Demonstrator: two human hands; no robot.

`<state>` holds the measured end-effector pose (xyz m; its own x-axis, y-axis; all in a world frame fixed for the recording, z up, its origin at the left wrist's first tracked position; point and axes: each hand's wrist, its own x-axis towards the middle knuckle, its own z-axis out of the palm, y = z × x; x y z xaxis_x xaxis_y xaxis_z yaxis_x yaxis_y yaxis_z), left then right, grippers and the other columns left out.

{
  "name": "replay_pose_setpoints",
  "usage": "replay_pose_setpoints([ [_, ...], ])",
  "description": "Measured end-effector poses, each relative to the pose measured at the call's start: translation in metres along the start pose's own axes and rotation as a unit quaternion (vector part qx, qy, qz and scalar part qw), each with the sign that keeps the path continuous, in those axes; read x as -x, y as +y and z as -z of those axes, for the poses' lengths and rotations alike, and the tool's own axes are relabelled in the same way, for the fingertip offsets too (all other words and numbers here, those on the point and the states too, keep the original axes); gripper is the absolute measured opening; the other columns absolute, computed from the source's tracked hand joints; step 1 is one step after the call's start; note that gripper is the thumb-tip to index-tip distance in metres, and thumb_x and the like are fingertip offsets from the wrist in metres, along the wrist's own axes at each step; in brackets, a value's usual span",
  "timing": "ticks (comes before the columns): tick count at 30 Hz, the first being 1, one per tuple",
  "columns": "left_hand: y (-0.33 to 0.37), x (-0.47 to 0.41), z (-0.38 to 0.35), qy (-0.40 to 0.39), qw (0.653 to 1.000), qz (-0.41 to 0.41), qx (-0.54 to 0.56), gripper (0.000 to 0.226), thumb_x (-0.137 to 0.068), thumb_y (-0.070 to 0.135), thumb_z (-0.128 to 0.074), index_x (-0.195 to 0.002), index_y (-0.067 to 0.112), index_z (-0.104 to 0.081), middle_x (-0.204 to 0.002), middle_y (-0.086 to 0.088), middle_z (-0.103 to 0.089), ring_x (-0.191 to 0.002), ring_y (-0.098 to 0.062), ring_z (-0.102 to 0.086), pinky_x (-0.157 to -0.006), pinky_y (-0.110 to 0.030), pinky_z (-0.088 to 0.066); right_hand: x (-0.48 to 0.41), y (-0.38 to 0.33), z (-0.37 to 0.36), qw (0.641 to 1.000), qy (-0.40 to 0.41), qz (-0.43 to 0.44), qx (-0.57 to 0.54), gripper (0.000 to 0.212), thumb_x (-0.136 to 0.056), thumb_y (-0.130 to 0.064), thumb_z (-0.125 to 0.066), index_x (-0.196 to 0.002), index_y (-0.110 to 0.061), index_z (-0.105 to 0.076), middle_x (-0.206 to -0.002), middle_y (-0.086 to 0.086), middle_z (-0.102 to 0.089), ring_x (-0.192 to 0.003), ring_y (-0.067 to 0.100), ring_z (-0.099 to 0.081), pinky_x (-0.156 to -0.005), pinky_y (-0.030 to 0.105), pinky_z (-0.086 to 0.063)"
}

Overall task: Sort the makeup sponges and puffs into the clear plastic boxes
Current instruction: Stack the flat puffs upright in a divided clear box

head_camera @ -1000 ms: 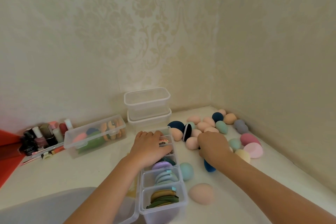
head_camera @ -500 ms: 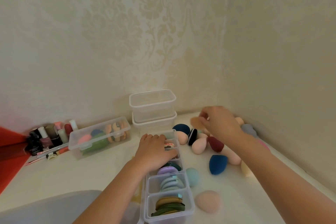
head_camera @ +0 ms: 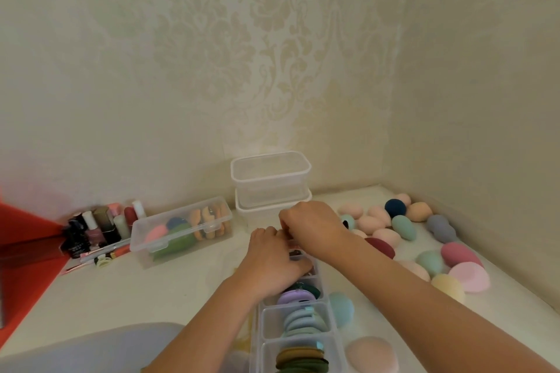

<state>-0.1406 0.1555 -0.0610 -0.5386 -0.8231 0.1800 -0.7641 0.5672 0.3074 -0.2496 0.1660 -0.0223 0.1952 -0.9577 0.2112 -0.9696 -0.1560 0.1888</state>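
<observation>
Step, likely: loading divided box (head_camera: pixel 332 324), far compartment. Your left hand (head_camera: pixel 272 257) lies on it, right hand (head_camera: pixel 312 224) above; both grips unreadable. Next: maroon sponge (head_camera: pixel 380 247).

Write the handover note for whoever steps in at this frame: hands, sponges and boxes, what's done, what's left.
Left hand rests on the far end of the long clear divided plastic box. The right hand, fingers curled, is at its farthest compartment; what its grip holds is hidden.
Done: flat round puffs stand in the near compartments, with more in the clear rectangular box at left.
Left: pile of loose egg-shaped sponges at right, plus a teal sponge and a peach sponge beside the divided box. Two stacked clear tubs look empty.
</observation>
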Motion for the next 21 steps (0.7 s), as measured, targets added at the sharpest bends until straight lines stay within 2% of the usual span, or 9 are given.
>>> replay_pose_setpoints([
  [3, 0.001, 0.001, 0.0, 0.003, 1.0, -0.004, 0.008, 0.04, -0.079, 0.043, -0.055, -0.109, 0.018, -0.053, -0.103, -0.002, -0.05, -0.104, -0.02, -0.041, -0.087, -0.028, -0.035, -0.007, 0.003, -0.001, 0.999, -0.023, -0.039, -0.025, 0.017, -0.085, -0.003, -0.054, -0.094, -0.008, -0.068, -0.077, 0.006, -0.06, -0.073, 0.026, -0.06, -0.057, 0.027, -0.037],
  [5, 0.0, 0.0, -0.002, 0.025, 0.998, 0.005, 0.053, 0.045, -0.074, 0.043, -0.06, -0.11, 0.018, -0.048, -0.104, 0.001, -0.048, -0.103, -0.018, -0.043, -0.087, -0.029, -0.04, -0.011, 0.004, 0.0, 0.995, -0.043, -0.062, -0.058, 0.014, -0.082, 0.0, -0.055, -0.081, -0.008, -0.066, -0.06, 0.003, -0.045, -0.058, 0.022, -0.049, -0.048, 0.025, -0.032],
  [6, -0.001, 0.0, -0.002, 0.03, 0.996, 0.014, 0.078, 0.05, -0.071, 0.043, -0.063, -0.111, 0.019, -0.045, -0.106, 0.002, -0.045, -0.103, -0.017, -0.043, -0.086, -0.029, -0.042, -0.013, 0.006, 0.0, 0.993, -0.054, -0.067, -0.087, 0.015, -0.081, 0.0, -0.055, -0.075, -0.01, -0.065, -0.058, 0.003, -0.044, -0.054, 0.02, -0.045, -0.047, 0.024, -0.032],
  [10, -0.005, 0.001, -0.004, 0.023, 0.996, 0.012, 0.089, 0.065, -0.071, 0.044, -0.065, -0.123, 0.02, -0.036, -0.114, 0.005, -0.037, -0.11, -0.014, -0.04, -0.092, -0.026, -0.039, -0.017, 0.014, -0.004, 0.972, -0.099, -0.066, -0.201, 0.019, -0.081, -0.003, -0.057, -0.086, -0.011, -0.074, -0.083, 0.01, -0.071, -0.071, 0.022, -0.06, -0.064, 0.03, -0.047],
  [14, -0.003, 0.0, -0.001, -0.001, 1.0, -0.001, 0.031, 0.059, -0.075, 0.049, -0.058, -0.123, 0.018, -0.04, -0.116, 0.004, -0.049, -0.108, -0.016, -0.041, -0.099, -0.03, -0.032, -0.013, 0.021, -0.001, 0.964, -0.107, -0.059, -0.238, 0.016, -0.086, -0.014, -0.06, -0.099, -0.013, -0.07, -0.098, 0.002, -0.068, -0.084, 0.019, -0.062, -0.068, 0.025, -0.043],
  [16, -0.003, -0.001, -0.002, -0.018, 1.0, -0.005, -0.008, 0.057, -0.076, 0.053, -0.054, -0.119, 0.017, -0.044, -0.116, 0.003, -0.053, -0.107, -0.018, -0.043, -0.105, -0.035, -0.027, -0.011, 0.026, 0.005, 0.95, -0.092, -0.076, -0.289, 0.015, -0.085, -0.019, -0.064, -0.099, -0.015, -0.066, -0.093, -0.002, -0.06, -0.082, 0.015, -0.058, -0.07, 0.025, -0.045],
  [17, -0.003, -0.002, -0.002, -0.023, 0.999, -0.007, -0.021, 0.057, -0.077, 0.054, -0.053, -0.12, 0.018, -0.045, -0.116, 0.002, -0.054, -0.108, -0.018, -0.043, -0.106, -0.035, -0.027, -0.011, 0.031, 0.007, 0.947, -0.069, -0.091, -0.3, 0.012, -0.084, -0.016, -0.064, -0.096, -0.015, -0.065, -0.091, -0.003, -0.057, -0.083, 0.014, -0.057, -0.072, 0.025, -0.045],
  [19, -0.004, -0.002, -0.003, -0.031, 0.998, -0.011, -0.047, 0.057, -0.079, 0.057, -0.05, -0.123, 0.021, -0.047, -0.119, 0.001, -0.053, -0.111, -0.02, -0.042, -0.107, -0.036, -0.025, -0.009, 0.046, 0.012, 0.955, -0.015, -0.124, -0.268, 0.017, -0.081, -0.003, -0.058, -0.088, -0.018, -0.063, -0.091, -0.002, -0.059, -0.089, 0.016, -0.057, -0.077, 0.028, -0.047],
  [21, -0.004, -0.002, -0.002, -0.039, 0.997, -0.015, -0.065, 0.056, -0.08, 0.058, -0.047, -0.123, 0.022, -0.048, -0.121, 0.001, -0.052, -0.113, -0.02, -0.041, -0.108, -0.036, -0.024, -0.002, 0.059, 0.017, 0.97, -0.017, -0.125, -0.206, 0.026, -0.08, 0.003, -0.053, -0.09, -0.017, -0.064, -0.1, 0.0, -0.063, -0.097, 0.02, -0.059, -0.078, 0.028, -0.047],
])
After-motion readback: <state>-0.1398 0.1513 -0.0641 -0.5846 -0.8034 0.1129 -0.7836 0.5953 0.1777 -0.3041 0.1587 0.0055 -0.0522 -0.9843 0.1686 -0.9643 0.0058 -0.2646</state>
